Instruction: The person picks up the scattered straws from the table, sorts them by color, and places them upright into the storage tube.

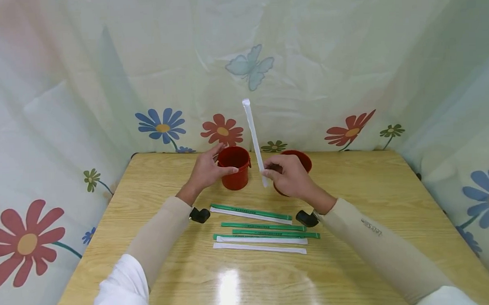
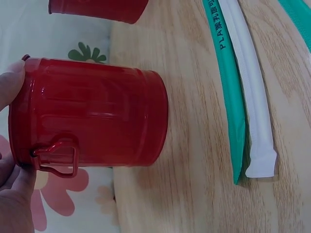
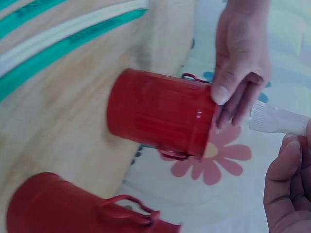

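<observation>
My left hand (image 1: 206,170) holds the left red bucket (image 1: 235,179) by its rim, thumb on the near side and fingers at the far side. This bucket stands upright on the table; its small side handle shows in the left wrist view. Between thumb and fingers, my right hand (image 1: 288,175) pinches a white-wrapped straw (image 1: 253,131) near its lower end. The straw points up, leaning slightly left, between the two buckets. Behind the right hand is the right red bucket (image 1: 303,160), partly hidden by that hand.
Several wrapped straws, green (image 1: 264,224) and white (image 1: 260,248), lie crosswise on the wooden table (image 1: 184,273) in front of the buckets. A flowered curtain (image 1: 307,77) closes off the back and both sides.
</observation>
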The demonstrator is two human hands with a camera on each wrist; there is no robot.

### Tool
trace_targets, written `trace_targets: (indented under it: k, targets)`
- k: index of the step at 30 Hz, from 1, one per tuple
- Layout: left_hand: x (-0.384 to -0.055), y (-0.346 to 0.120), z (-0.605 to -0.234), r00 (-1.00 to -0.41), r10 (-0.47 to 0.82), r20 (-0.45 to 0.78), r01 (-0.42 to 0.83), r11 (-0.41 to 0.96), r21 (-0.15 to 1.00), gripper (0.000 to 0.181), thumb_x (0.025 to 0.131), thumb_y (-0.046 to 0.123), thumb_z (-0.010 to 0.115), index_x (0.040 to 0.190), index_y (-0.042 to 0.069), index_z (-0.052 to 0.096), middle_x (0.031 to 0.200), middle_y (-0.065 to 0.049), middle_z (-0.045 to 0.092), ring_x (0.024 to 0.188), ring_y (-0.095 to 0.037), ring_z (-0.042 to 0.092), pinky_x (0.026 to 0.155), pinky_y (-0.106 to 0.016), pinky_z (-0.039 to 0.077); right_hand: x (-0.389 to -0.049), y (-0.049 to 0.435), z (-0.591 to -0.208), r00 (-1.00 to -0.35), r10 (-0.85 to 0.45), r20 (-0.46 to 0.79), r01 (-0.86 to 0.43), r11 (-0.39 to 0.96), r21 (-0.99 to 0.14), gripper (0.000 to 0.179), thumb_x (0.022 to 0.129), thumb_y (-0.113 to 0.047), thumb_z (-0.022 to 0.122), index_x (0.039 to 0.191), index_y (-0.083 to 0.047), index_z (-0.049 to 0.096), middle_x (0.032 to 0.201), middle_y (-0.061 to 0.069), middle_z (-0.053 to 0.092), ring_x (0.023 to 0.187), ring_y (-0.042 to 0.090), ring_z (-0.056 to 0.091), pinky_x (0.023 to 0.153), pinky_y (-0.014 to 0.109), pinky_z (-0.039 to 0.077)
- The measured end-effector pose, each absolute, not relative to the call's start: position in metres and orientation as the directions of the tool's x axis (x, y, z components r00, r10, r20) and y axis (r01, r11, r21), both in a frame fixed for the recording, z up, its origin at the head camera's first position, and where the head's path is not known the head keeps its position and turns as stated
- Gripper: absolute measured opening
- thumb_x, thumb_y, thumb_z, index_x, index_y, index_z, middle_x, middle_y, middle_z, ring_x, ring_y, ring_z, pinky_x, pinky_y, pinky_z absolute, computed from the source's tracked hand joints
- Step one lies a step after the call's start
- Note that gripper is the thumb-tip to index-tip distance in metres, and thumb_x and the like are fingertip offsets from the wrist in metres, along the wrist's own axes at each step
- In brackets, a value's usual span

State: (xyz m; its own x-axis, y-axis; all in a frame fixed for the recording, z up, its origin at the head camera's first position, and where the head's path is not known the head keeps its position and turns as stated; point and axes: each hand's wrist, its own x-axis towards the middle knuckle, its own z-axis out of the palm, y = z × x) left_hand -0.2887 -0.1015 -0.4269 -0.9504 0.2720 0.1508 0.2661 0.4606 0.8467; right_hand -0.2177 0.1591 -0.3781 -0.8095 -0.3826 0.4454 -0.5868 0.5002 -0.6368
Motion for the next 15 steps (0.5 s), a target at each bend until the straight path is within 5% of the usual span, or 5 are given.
trace_targets:
  k: [15]
  targets:
    - [-0.294,-0.101,-0.425,-0.950,0.278,0.142,0.258,0.441,0.860,0.093,0.086,0.024,0.087,0.162,0.008,0.036,0.163,-0.014,0.047,0.149,-0.037,0.048,0.112,-0.049,0.052,-0.249,0.137,-0.350,-0.856,-0.358,0.374,-0.515,0.521,-0.681,0.008,0.097,-0.008,0.073,0.099,-0.003,0.079,0.091,0.012,0.076,0.079,0.024,0.060,0.073,0.031,0.053]
